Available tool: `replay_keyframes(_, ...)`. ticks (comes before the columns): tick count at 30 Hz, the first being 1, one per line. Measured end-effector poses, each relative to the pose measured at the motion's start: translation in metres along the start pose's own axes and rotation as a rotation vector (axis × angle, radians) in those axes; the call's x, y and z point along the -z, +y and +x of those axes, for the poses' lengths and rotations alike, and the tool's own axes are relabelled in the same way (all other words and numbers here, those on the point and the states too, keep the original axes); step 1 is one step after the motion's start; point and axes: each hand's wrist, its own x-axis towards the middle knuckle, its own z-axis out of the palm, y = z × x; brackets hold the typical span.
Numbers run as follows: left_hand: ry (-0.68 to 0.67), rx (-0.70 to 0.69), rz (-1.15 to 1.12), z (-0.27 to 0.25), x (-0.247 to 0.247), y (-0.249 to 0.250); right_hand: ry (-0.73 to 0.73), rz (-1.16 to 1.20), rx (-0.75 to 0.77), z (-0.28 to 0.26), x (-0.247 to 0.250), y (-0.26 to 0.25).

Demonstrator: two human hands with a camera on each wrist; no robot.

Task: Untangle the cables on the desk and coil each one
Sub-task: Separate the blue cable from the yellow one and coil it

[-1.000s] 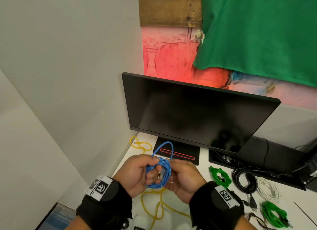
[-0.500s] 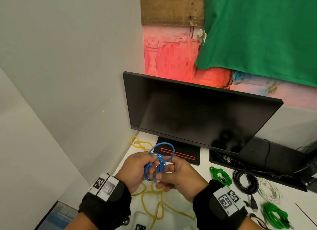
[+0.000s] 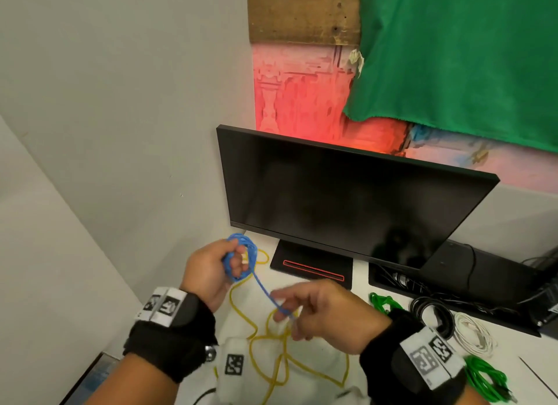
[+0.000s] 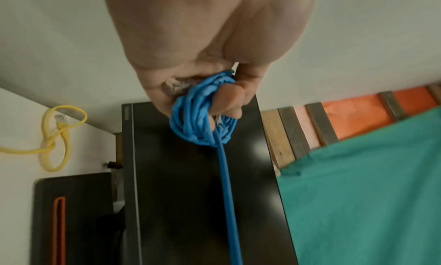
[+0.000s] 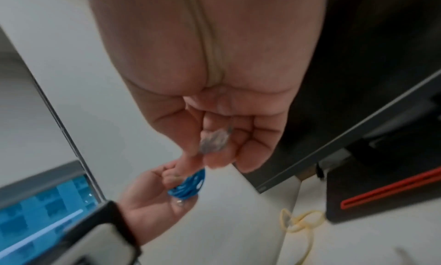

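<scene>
My left hand (image 3: 234, 261) grips a small coil of blue cable (image 3: 241, 258) above the desk's left corner; in the left wrist view the blue coil (image 4: 200, 122) is wound round my fingers with a clear plug beside it. One straight blue strand (image 3: 265, 293) runs from the coil down to my right hand (image 3: 290, 315), which pinches the cable's free end. The clear plug (image 5: 213, 140) lies in my right palm in the right wrist view. A loose yellow cable (image 3: 271, 344) sprawls on the white desk (image 3: 356, 290) under both hands.
A black monitor (image 3: 347, 199) stands behind the hands, its base (image 3: 312, 268) on the desk. Coiled green cable (image 3: 383, 303), black cable (image 3: 431, 312), white cable (image 3: 474, 335) and another green cable (image 3: 486, 380) lie to the right. A grey wall (image 3: 120, 132) closes the left side.
The hands have parted: my right hand pulled the blue cable's end down and to the right, drawing a strand taut from the coil, while my left hand lifted the coil up and left.
</scene>
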Motion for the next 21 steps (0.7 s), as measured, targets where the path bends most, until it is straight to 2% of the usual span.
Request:
replay_keyframes(2,-0.013,0.043,-0.059,0.003,0.009,0.01,-0.038,-0.141,0.018,-0.011,0.008,-0.003)
replay_keyframes(7,-0.14,0.098,0.048,-0.017,-0.009,-0.003,0.043,-0.309,0.018,-0.005,0.004,-0.008)
replay_keyframes(11,-0.122,0.017,0.374,-0.024,-0.024,-0.008,0.06,-0.234,0.077,0.002,-0.009,-0.01)
replay_keyframes(15,-0.121,-0.058,0.532,-0.023,-0.023,-0.006,0.284,-0.167,0.245,0.001,-0.009,-0.013)
replay_keyframes(17,-0.122,-0.067,0.579,-0.023,-0.022,-0.007,0.293,-0.413,0.281,0.0,-0.006,-0.019)
replay_keyframes(19,-0.109,-0.079,0.629,-0.023,-0.022,-0.007,0.202,-0.799,0.228,-0.001,-0.009,-0.024)
replay_keyframes(21,-0.104,-0.092,0.647,-0.022,-0.024,-0.008,0.145,-1.059,0.148,0.0,-0.015,-0.024)
